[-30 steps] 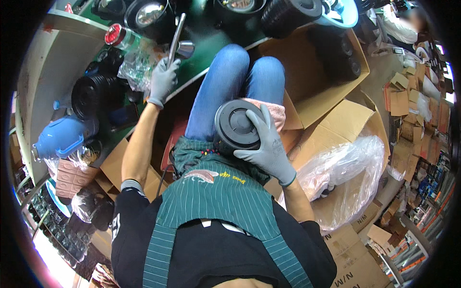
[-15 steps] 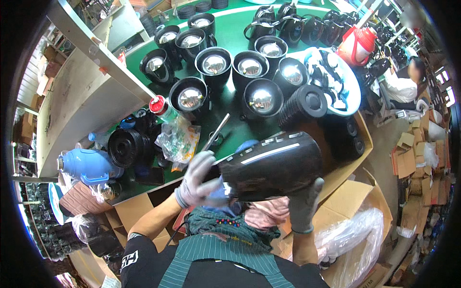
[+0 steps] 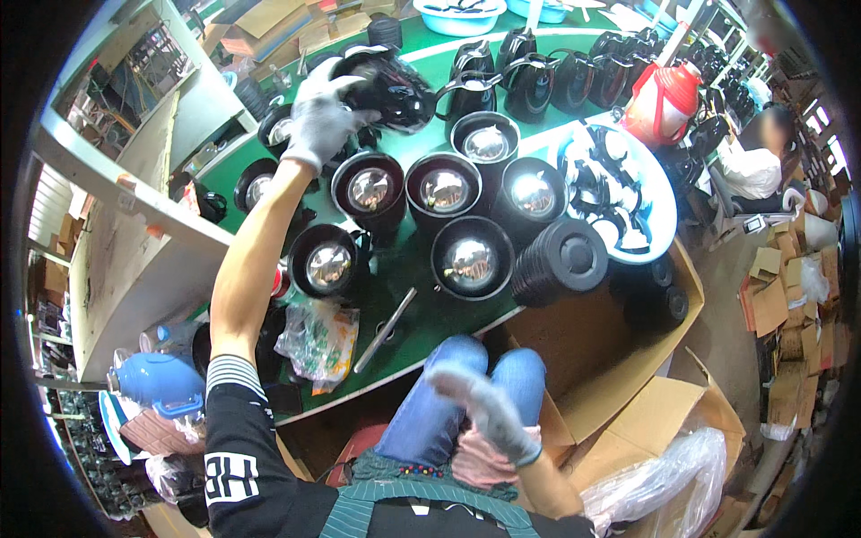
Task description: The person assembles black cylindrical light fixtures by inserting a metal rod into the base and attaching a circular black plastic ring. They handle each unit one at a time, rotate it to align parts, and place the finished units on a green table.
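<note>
My left hand (image 3: 325, 118) reaches to the far left of the green table, its gloved fingers and thumb on a shiny black jug (image 3: 392, 91), blurred by motion. Hidden behind the hand is part of that jug's side. Above my lap my right hand (image 3: 491, 411), also gloved, is blurred, fingers extended with nothing in them. Between the two, black jugs with silvery insides stand open end up on the table, such as one jug (image 3: 369, 188) and a nearer one (image 3: 472, 258). Closer to me lies a metal rod (image 3: 386, 330).
A stack of black discs (image 3: 560, 255) leans beside a light blue basin (image 3: 662, 202) of black and white parts. A red and white flask (image 3: 665, 100) stands behind. Plastic bags (image 3: 316, 345) lie near the table edge. Cardboard boxes (image 3: 641, 412) are at my right; a person (image 3: 752, 166) sits beyond.
The black jug held in front of me has gone to the far left with my left hand. My right hand has let go and moved left over my lap. The view has shifted.
</note>
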`<move>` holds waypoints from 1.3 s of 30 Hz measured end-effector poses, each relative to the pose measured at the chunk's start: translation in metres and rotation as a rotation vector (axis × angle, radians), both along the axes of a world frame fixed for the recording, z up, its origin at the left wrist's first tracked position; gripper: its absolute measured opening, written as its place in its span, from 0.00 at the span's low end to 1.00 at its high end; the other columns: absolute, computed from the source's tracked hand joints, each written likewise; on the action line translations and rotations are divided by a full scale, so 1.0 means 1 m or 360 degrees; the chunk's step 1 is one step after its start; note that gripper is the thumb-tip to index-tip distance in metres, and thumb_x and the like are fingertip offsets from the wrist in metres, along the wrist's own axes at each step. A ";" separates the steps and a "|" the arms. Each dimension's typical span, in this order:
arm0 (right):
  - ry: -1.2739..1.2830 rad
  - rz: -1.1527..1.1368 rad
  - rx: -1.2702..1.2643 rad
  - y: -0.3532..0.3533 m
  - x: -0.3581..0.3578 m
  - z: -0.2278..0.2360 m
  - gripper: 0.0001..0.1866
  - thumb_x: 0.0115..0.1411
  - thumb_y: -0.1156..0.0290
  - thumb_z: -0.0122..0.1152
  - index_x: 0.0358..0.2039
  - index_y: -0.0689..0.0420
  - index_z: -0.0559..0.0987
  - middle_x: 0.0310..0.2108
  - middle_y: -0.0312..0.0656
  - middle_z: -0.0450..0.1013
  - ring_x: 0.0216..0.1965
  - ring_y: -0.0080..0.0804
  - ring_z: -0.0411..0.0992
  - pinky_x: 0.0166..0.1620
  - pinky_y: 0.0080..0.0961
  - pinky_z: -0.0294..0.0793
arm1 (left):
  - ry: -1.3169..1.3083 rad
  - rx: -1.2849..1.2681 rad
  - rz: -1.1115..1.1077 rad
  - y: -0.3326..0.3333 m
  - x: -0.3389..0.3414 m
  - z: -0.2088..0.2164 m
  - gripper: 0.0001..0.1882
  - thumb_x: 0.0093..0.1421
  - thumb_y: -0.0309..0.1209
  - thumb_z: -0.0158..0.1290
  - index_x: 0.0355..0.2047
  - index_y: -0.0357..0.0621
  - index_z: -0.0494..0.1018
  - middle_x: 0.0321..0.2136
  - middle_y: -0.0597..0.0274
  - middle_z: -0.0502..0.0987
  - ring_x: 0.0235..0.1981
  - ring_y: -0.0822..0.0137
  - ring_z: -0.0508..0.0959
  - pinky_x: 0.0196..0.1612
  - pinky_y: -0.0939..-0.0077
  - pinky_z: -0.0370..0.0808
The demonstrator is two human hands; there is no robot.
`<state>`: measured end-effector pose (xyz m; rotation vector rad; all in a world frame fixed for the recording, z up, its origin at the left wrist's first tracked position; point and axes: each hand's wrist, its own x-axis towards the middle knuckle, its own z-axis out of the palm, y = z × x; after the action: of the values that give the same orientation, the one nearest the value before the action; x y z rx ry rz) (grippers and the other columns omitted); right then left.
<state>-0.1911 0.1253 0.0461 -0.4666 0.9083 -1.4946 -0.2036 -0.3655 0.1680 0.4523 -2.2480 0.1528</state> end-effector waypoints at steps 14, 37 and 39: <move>-0.0503 0.0205 0.0647 0.014 0.013 -0.046 0.27 0.81 0.62 0.46 0.69 0.71 0.72 0.63 0.57 0.77 0.62 0.45 0.79 0.69 0.39 0.75 | -0.0571 0.0580 0.0595 -0.126 -0.083 -0.069 0.20 0.60 0.44 0.66 0.52 0.57 0.87 0.45 0.52 0.88 0.46 0.50 0.88 0.51 0.57 0.84; 0.2714 -0.0691 -0.0896 -0.117 -0.033 0.151 0.37 0.59 0.66 0.74 0.68 0.57 0.76 0.69 0.52 0.70 0.69 0.55 0.68 0.69 0.54 0.68 | -0.0566 -0.0397 -0.0037 0.122 0.131 0.129 0.19 0.53 0.28 0.70 0.47 0.52 0.85 0.42 0.60 0.83 0.44 0.52 0.84 0.47 0.58 0.82; 0.3025 -0.0710 -0.0814 -0.115 -0.021 0.170 0.41 0.58 0.64 0.75 0.71 0.56 0.72 0.71 0.51 0.65 0.73 0.53 0.62 0.71 0.58 0.63 | -0.0638 -0.0436 -0.0245 0.179 0.155 0.129 0.18 0.52 0.29 0.69 0.45 0.52 0.84 0.41 0.61 0.83 0.43 0.54 0.84 0.45 0.59 0.83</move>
<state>-0.2121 0.0108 0.2164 -2.3837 2.0938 -1.3393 -0.0486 -0.1864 0.2968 0.1040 -2.5901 0.5018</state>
